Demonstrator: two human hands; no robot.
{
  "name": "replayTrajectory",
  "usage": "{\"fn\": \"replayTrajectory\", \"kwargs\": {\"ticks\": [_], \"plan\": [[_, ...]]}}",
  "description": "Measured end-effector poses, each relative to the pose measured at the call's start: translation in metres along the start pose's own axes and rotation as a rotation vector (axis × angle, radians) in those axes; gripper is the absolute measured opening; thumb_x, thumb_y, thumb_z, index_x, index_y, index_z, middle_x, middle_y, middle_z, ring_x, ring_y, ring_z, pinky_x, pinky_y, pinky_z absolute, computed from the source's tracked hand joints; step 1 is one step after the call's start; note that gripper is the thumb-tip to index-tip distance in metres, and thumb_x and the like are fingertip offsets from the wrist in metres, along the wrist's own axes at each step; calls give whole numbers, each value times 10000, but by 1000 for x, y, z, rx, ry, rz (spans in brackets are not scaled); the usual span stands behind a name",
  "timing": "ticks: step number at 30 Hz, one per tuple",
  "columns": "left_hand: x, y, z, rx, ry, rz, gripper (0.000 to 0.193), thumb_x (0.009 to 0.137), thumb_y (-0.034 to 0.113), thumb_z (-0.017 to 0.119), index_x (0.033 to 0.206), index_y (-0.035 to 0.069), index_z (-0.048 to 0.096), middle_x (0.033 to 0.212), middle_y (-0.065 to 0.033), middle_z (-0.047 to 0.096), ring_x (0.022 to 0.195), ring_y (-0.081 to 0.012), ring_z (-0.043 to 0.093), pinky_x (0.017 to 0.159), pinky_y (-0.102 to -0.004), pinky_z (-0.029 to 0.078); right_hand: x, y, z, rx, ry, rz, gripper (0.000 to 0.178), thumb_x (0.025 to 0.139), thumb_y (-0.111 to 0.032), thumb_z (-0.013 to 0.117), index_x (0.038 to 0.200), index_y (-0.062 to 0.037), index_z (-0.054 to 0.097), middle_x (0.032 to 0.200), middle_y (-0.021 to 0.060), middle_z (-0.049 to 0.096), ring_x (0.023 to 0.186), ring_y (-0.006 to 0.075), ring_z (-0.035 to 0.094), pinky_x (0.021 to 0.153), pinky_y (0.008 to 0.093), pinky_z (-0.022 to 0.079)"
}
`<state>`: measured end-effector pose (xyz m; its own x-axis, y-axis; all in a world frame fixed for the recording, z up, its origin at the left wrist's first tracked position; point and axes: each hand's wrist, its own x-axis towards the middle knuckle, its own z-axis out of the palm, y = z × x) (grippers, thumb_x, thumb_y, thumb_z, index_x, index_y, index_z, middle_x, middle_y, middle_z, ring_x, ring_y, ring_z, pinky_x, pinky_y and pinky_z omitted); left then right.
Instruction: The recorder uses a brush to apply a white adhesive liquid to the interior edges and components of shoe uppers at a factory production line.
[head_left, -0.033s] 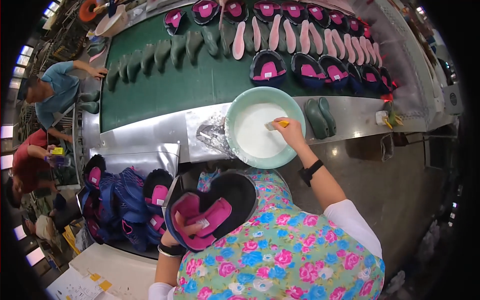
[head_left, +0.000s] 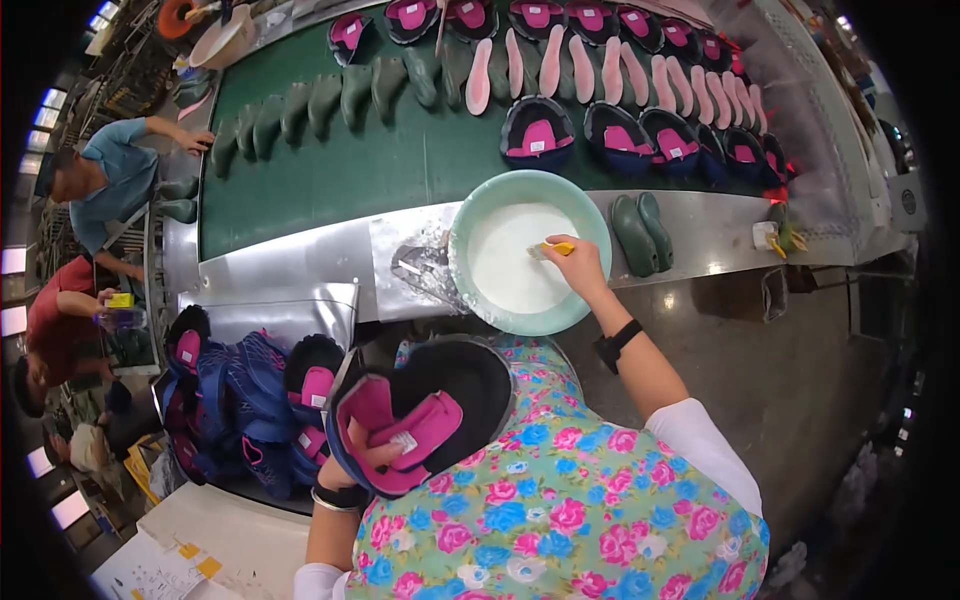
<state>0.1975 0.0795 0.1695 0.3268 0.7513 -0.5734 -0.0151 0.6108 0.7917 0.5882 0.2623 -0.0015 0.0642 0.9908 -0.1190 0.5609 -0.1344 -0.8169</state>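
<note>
My right hand (head_left: 580,268) pinches a yellow-handled brush (head_left: 558,247), its bristles down at the white liquid (head_left: 510,275) in a mint-green basin (head_left: 592,225). The basin stands at the near edge of the metal-topped table. Low in front of my body, my left hand (head_left: 372,456) grips a shoe upper (head_left: 485,385) with a black inside and pink lining. Its fingers reach inside, against the pink tongue and the white label; part of the hand is hidden behind the upper.
Left of me, a bin holds piled blue shoe uppers (head_left: 262,385). On the green conveyor belt (head_left: 400,175) lie rows of dark green shoe lasts (head_left: 355,92), pink insoles (head_left: 550,65) and more uppers (head_left: 537,135). Two green lasts (head_left: 632,237) stand right of the basin. Co-workers (head_left: 110,180) are at far left.
</note>
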Motion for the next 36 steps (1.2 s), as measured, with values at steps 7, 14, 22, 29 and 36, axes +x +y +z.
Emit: {"fn": "replayTrajectory", "kwargs": {"ticks": [7, 14, 22, 29, 36], "plan": [[47, -1, -4, 76, 215, -61, 585, 851, -16, 608, 1383, 25, 369, 1226, -105, 562, 1144, -216, 560, 971, -344, 457, 0, 38, 25, -131, 25, 34, 199, 769, -160, 732, 916, -27, 714, 864, 185, 690, 789, 313, 679, 731, 358, 536], [115, -42, 0, -191, 275, 112, 466, 863, 37, 669, 1290, 2, 485, 1157, -32, 580, 999, -100, 558, 846, -252, 485, -1, -2, -12, -98, 10, 41, 214, 765, -122, 734, 955, -27, 715, 850, 179, 694, 769, 288, 687, 701, 328, 534], [148, -36, 8, -95, 168, 250, 527, 888, 54, 619, 1370, -3, 413, 1308, -87, 518, 1150, -158, 517, 981, -306, 428, -9, -111, -26, 558, -197, -66, 185, 793, -98, 737, 959, -17, 721, 860, 65, 709, 791, 100, 640, 712, 233, 497], [163, -37, 0, -45, 160, 318, 542, 886, 55, 615, 1380, -6, 402, 1347, -98, 494, 1181, -166, 503, 1000, -311, 414, 5, -106, -2, 552, -151, -58, 177, 789, -113, 741, 934, -13, 723, 831, 61, 711, 753, 90, 642, 681, 225, 495], [168, -23, -13, 186, 347, 453, 586, 889, 15, 600, 1419, 15, 350, 1334, -85, 492, 1164, -174, 528, 991, -323, 435, -9, -108, 9, 261, -29, 33, 269, 779, -250, 767, 750, 2, 678, 604, 74, 642, 565, 94, 616, 533, 241, 472]]}}
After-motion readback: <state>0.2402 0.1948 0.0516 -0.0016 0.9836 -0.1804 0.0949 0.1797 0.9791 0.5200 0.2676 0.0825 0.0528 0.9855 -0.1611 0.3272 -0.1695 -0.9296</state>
